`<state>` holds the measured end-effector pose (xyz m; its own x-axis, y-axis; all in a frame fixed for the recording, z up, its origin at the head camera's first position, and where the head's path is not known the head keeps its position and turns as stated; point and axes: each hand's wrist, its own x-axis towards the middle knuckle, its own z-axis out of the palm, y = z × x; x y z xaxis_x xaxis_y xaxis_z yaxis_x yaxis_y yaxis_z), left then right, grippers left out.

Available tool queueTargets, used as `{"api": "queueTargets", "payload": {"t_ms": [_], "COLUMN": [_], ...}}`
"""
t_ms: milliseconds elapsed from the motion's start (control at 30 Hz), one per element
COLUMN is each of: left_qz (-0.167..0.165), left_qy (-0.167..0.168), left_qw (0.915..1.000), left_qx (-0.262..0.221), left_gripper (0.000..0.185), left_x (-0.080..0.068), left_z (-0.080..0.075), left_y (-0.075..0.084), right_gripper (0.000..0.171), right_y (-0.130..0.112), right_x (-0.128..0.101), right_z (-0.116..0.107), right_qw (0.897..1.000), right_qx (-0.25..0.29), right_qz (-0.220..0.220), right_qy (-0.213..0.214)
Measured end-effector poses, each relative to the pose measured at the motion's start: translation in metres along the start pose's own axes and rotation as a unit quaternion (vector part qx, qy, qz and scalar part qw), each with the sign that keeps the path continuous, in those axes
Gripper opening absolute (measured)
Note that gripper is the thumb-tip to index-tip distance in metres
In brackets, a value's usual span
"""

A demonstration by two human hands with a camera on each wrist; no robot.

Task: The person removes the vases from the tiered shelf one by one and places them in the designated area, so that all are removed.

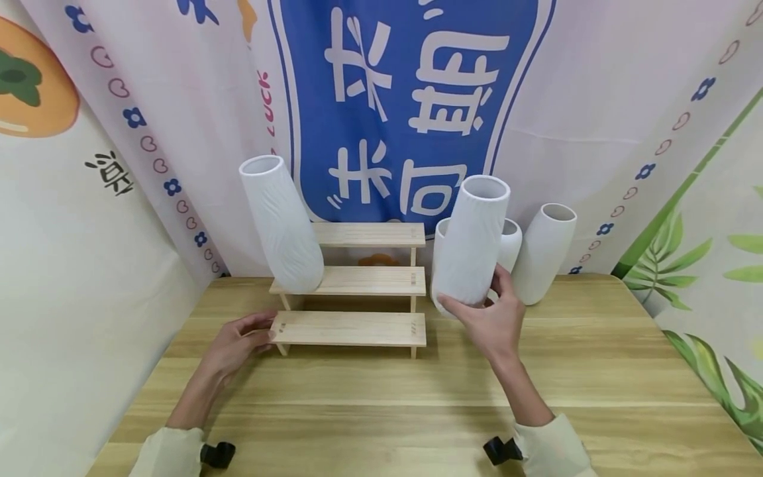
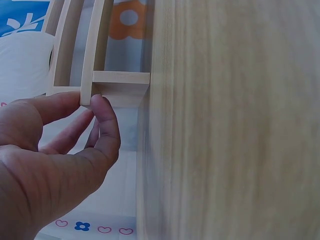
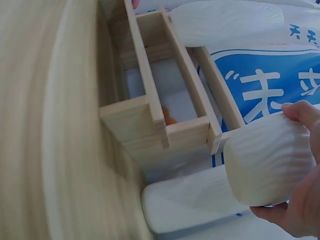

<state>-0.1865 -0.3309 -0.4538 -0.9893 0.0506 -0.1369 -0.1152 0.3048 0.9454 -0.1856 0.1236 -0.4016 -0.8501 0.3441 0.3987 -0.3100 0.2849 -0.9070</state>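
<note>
My right hand (image 1: 497, 319) grips a white ridged vase (image 1: 473, 242) near its base, thumb on one side and fingers on the other. The vase is held upright in front of other vases, and its underside shows in the right wrist view. With my left hand (image 1: 238, 341) I pinch the left end of the lowest step of a three-step wooden stand (image 1: 352, 328); in the left wrist view thumb and fingertips (image 2: 102, 107) meet at the board's corner. Another white ridged vase (image 1: 283, 228) stands on the left of the middle step.
Behind the held vase stand more white vases, partly hidden, and one vase (image 1: 545, 255) shows at their right. Stand and vases are on a wood-grain table (image 1: 369, 411). A printed curtain (image 1: 596, 99) hangs along the table's back edge.
</note>
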Motion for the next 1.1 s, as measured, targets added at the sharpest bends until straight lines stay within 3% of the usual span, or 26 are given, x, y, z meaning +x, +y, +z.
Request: {"api": "queueTargets", "payload": {"t_ms": [400,667,900,1100], "left_qz": [-0.006,0.001,0.011,0.007], "left_qy": [0.002,-0.003,-0.007,-0.005], "left_qw": [0.9999,1.0000,0.9999,0.9999], "left_qx": [0.014,0.008,0.004,0.005], "left_gripper": [0.059,0.059,0.060,0.059], "left_x": [0.000,-0.001,-0.001,-0.003], "left_z": [0.000,0.000,-0.001,-0.001], "left_y": [0.001,0.001,0.003,0.003], "right_gripper": [0.092,0.096,0.099,0.096], "right_y": [0.020,0.038,0.040,0.042], "right_x": [-0.012,-0.016,-0.016,-0.017], "right_z": [-0.026,-0.029,-0.028,-0.026], "right_qw": [0.997,0.996,0.994,0.995], "right_qx": [-0.072,-0.082,-0.100,-0.084], "right_qz": [-0.011,0.012,0.034,0.051], "right_qy": [0.034,0.028,0.028,0.014]}}
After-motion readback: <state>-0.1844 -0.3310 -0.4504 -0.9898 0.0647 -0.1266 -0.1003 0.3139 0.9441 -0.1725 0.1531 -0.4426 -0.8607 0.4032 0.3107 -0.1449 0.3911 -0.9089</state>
